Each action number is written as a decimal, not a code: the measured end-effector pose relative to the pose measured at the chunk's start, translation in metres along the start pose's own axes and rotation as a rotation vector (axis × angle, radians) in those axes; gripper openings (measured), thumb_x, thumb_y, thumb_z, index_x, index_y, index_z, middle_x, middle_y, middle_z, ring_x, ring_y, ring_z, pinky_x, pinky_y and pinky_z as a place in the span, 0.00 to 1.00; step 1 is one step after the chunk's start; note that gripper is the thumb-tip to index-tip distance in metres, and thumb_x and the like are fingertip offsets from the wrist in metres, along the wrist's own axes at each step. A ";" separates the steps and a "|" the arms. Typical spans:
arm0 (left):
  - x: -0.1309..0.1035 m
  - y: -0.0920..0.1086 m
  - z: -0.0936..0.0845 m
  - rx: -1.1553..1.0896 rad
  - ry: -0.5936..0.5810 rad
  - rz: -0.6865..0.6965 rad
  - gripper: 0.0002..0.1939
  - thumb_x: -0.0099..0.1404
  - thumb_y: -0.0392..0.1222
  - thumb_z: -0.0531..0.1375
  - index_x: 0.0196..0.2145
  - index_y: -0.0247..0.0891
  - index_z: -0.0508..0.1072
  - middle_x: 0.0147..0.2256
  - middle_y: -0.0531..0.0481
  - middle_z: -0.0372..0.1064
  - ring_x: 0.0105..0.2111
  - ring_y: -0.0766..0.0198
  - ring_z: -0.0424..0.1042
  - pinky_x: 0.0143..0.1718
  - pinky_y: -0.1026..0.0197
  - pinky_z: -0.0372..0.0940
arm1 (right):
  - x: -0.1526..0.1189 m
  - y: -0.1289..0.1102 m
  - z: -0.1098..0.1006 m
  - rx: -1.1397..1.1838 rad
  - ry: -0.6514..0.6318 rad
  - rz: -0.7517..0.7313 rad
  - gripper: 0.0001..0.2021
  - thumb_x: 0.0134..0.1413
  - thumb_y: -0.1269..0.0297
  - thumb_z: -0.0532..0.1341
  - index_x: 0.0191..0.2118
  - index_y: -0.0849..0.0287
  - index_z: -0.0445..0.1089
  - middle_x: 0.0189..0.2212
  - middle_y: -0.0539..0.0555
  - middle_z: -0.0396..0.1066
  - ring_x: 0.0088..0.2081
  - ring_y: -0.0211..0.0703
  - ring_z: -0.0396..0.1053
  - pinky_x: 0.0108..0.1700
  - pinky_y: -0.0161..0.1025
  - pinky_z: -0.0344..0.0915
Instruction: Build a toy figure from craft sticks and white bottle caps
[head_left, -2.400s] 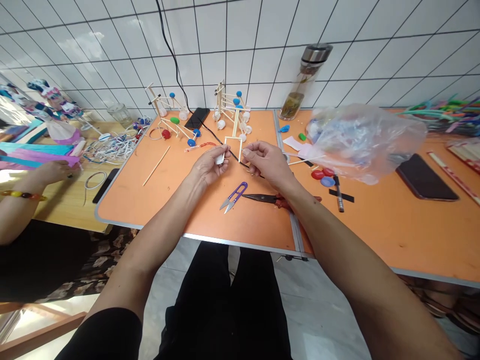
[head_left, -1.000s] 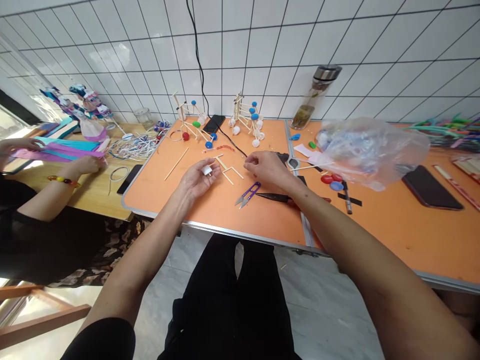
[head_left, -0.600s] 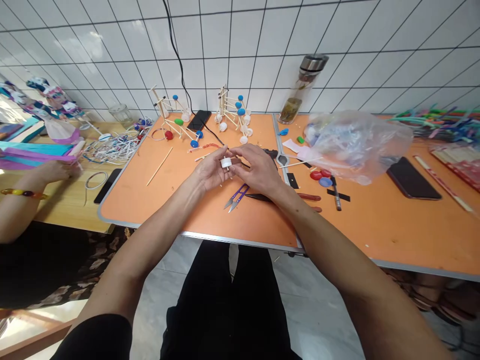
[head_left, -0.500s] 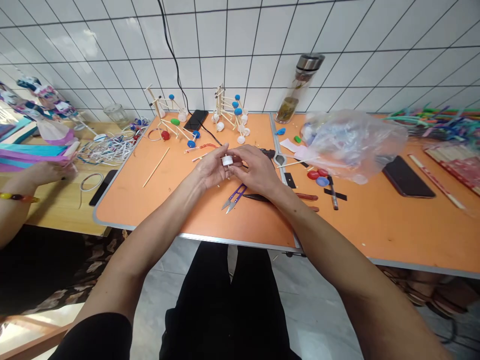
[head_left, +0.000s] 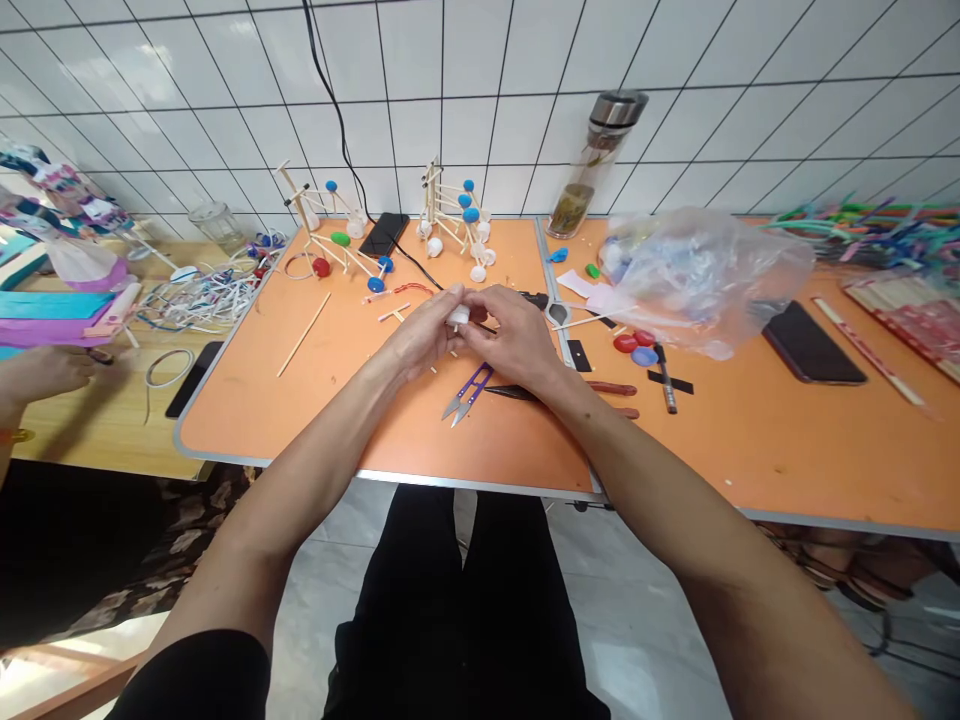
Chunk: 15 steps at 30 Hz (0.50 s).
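Note:
A small white bottle cap (head_left: 458, 315) is held over the orange table between my two hands. My left hand (head_left: 420, 338) is closed round it from the left, with the thumb on top. From the other side my right hand (head_left: 516, 338) pinches at the cap; its fingertips are partly hidden. Just below lie purple thread snips (head_left: 468, 395), blades toward me. Under my right wrist are pliers, whose red-brown handles (head_left: 613, 387) stick out to the right. Two wooden-stick models with coloured caps, a left one (head_left: 341, 240) and a right one (head_left: 457, 210), stand farther back.
To the right lie red caps (head_left: 634, 341), a marker (head_left: 666, 380), a clear plastic bag (head_left: 705, 290) and a phone (head_left: 814, 342). A glass tea bottle (head_left: 585, 165) stands by the tiled wall. On the left, another person's hand (head_left: 49, 375) rests by tangled cords (head_left: 206, 300).
My left thumb and fingers have turned further over the cap, so less of it shows. The view has shifted slightly. The other person's hand has moved left.

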<state>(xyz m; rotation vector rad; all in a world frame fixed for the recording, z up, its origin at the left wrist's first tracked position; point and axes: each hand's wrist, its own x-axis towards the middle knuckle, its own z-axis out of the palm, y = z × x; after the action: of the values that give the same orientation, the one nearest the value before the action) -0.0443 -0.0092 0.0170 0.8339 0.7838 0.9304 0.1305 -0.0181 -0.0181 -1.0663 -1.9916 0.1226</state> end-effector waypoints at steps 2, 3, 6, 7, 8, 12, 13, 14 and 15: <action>-0.001 0.002 -0.004 0.033 0.055 0.082 0.09 0.76 0.46 0.72 0.45 0.38 0.81 0.38 0.49 0.81 0.32 0.67 0.79 0.40 0.65 0.74 | 0.000 0.000 -0.002 0.025 0.034 0.052 0.08 0.65 0.66 0.65 0.49 0.53 0.78 0.45 0.58 0.82 0.48 0.56 0.78 0.54 0.50 0.73; 0.000 0.003 -0.006 0.051 0.086 0.126 0.07 0.74 0.41 0.72 0.47 0.39 0.81 0.39 0.50 0.81 0.34 0.67 0.80 0.41 0.65 0.74 | 0.001 0.000 -0.002 0.038 0.049 0.079 0.08 0.65 0.65 0.66 0.48 0.53 0.78 0.44 0.58 0.82 0.47 0.55 0.78 0.53 0.50 0.73; 0.001 0.004 -0.011 0.103 0.123 0.228 0.15 0.65 0.26 0.72 0.47 0.40 0.83 0.43 0.50 0.82 0.38 0.68 0.80 0.45 0.67 0.72 | 0.001 0.003 -0.004 0.082 0.090 0.144 0.07 0.64 0.64 0.67 0.47 0.54 0.78 0.43 0.57 0.81 0.45 0.53 0.79 0.51 0.48 0.74; 0.002 0.004 -0.011 0.115 0.119 0.244 0.18 0.62 0.22 0.72 0.46 0.40 0.83 0.44 0.51 0.82 0.39 0.68 0.79 0.46 0.67 0.72 | 0.002 0.004 -0.004 0.095 0.100 0.156 0.08 0.64 0.64 0.68 0.47 0.54 0.78 0.43 0.57 0.81 0.44 0.53 0.79 0.51 0.48 0.74; 0.002 0.004 -0.012 0.131 0.113 0.258 0.19 0.59 0.20 0.72 0.44 0.40 0.84 0.44 0.51 0.82 0.39 0.68 0.79 0.46 0.68 0.71 | 0.002 0.005 -0.004 0.107 0.104 0.164 0.08 0.64 0.64 0.68 0.47 0.55 0.78 0.43 0.57 0.81 0.44 0.53 0.79 0.51 0.47 0.74; 0.002 0.004 -0.011 0.234 0.086 0.327 0.17 0.57 0.20 0.74 0.39 0.39 0.84 0.40 0.52 0.82 0.38 0.68 0.77 0.45 0.69 0.69 | 0.003 0.003 -0.004 0.132 0.110 0.159 0.07 0.65 0.63 0.68 0.47 0.54 0.78 0.43 0.57 0.81 0.45 0.52 0.79 0.52 0.47 0.75; 0.002 0.005 -0.011 0.245 0.084 0.335 0.16 0.58 0.20 0.74 0.38 0.38 0.84 0.40 0.52 0.82 0.38 0.68 0.78 0.45 0.70 0.68 | 0.003 0.002 -0.005 0.136 0.112 0.154 0.07 0.65 0.62 0.68 0.47 0.54 0.78 0.44 0.57 0.82 0.45 0.52 0.79 0.52 0.47 0.75; 0.001 0.005 -0.011 0.243 0.084 0.335 0.16 0.58 0.20 0.75 0.38 0.38 0.84 0.40 0.52 0.82 0.39 0.68 0.78 0.46 0.70 0.68 | 0.003 0.001 -0.005 0.138 0.113 0.150 0.07 0.65 0.62 0.68 0.47 0.54 0.78 0.44 0.57 0.82 0.45 0.52 0.79 0.53 0.47 0.75; 0.001 0.005 -0.012 0.233 0.085 0.326 0.16 0.58 0.21 0.75 0.39 0.39 0.84 0.40 0.51 0.82 0.41 0.67 0.79 0.47 0.70 0.69 | 0.004 0.000 -0.006 0.140 0.113 0.148 0.07 0.66 0.62 0.68 0.47 0.54 0.79 0.44 0.57 0.82 0.45 0.52 0.79 0.53 0.47 0.75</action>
<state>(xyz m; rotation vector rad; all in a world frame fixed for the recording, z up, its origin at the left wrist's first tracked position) -0.0556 -0.0038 0.0154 1.1552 0.8555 1.1828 0.1335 -0.0171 -0.0123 -1.1052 -1.7755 0.2705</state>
